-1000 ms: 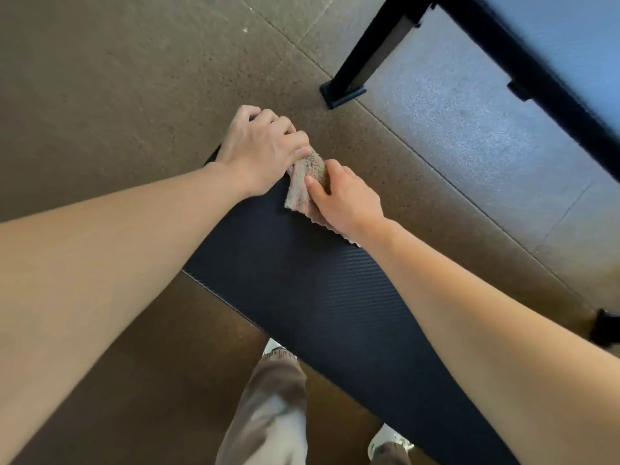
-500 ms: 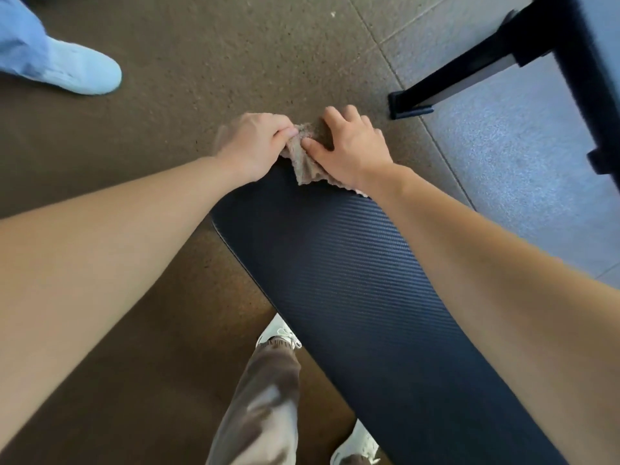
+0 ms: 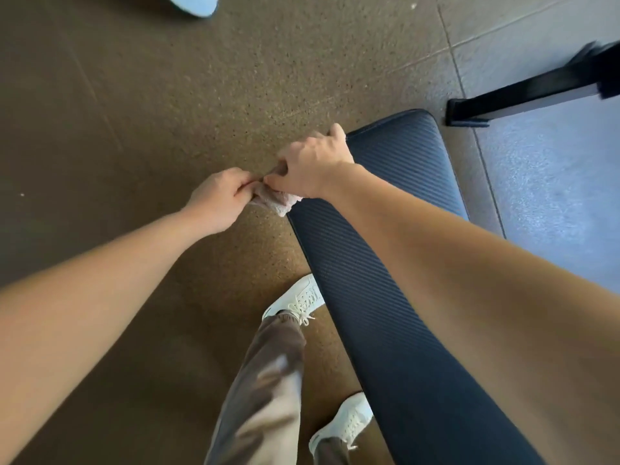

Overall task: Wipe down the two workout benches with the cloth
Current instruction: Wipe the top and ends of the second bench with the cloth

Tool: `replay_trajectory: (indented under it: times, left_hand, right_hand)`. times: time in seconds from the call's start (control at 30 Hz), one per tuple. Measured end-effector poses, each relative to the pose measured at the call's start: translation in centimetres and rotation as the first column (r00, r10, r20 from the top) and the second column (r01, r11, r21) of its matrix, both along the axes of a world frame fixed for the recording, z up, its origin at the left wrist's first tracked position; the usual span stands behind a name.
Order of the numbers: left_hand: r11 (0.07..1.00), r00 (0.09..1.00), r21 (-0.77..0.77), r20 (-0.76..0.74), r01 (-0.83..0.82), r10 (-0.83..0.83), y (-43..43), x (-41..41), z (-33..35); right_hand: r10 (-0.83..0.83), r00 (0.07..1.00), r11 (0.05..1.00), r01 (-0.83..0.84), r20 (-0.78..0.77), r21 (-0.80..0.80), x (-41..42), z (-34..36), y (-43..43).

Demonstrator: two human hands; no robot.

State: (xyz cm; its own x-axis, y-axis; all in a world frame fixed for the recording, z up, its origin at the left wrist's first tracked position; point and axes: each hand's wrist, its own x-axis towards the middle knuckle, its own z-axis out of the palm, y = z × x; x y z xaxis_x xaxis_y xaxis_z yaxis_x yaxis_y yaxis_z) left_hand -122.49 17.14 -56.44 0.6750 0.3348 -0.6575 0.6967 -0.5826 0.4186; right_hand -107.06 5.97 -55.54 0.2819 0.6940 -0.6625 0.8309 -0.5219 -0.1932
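While both hands meet at the left long edge of the dark blue bench (image 3: 385,263), the cloth (image 3: 276,201) sits bunched between them, just off the pad's edge and over the floor, close to the bench's far end. The left hand (image 3: 218,199) pinches the cloth from the floor side with thumb and curled fingers. The right hand (image 3: 312,166) pinches it from the bench side, and its outer fingers curl near the rounded far-left corner of the pad; whether they touch the pad I cannot tell. Only a small pale wad of cloth shows below the knuckles, its lower tip just beside the pad's edge.

The ribbed pad runs from that far end back toward the person, under the right forearm, and its far and left edges are in plain sight. Left of it the speckled brown floor (image 3: 134,129) lies wide — only a light blue shoe (image 3: 194,3) shows there, at the top edge, well apart from the hands. Near the bench's left edge stand the person's two white shoes (image 3: 298,298) and a brown trouser leg (image 3: 265,380). Right of the bench a grey mat (image 3: 553,182) begins, and a black metal foot (image 3: 523,92) rests on the floor just beyond the pad's far-right corner.
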Motion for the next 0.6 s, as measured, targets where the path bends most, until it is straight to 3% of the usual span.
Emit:
replay_trajectory:
  times: [0.1,0.23,0.33,0.43,0.6]
  left_hand:
    - [0.996,0.997,-0.053,-0.028,-0.078,0.076,-1.4,-2.0,0.1]
    - [0.957,0.971,-0.165,-0.024,-0.24,0.239,-3.4,-3.5,0.1]
    - [0.842,0.889,-0.304,-0.037,-0.446,0.457,-5.2,-5.1,0.1]
    - [0.693,0.751,-0.363,-0.029,-0.623,0.66,-6.4,-6.0,0.4]
    - [0.487,0.616,-0.531,-0.089,-0.694,0.782,-8.4,-4.7,1.7]
  right_hand:
    - [0.002,0.999,1.0,-0.003,0.053,0.027,-2.4,-0.1,0.2]
    - [0.017,0.986,0.982,-0.047,0.167,0.183,-5.3,-0.4,-1.8]
    - [0.013,0.97,0.956,-0.082,0.241,0.282,-7.7,-1.0,-4.2]
    - [-0.068,0.962,0.933,-0.032,0.264,0.358,-9.6,-1.8,-6.6]
    - [-0.228,0.939,0.9,0.102,0.258,0.424,-13.3,-2.4,-10.7]
